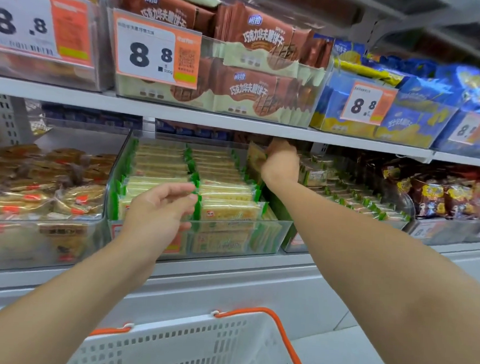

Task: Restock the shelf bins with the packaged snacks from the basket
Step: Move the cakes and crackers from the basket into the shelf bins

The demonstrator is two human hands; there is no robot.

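Gripping cracker packet (255, 157): right hand (280, 163) | left hand (161, 208): relaxed, empty

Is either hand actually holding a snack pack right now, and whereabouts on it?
The right hand grips a cracker pack by its upper right edge, at the back of the clear bin. The left hand holds nothing.
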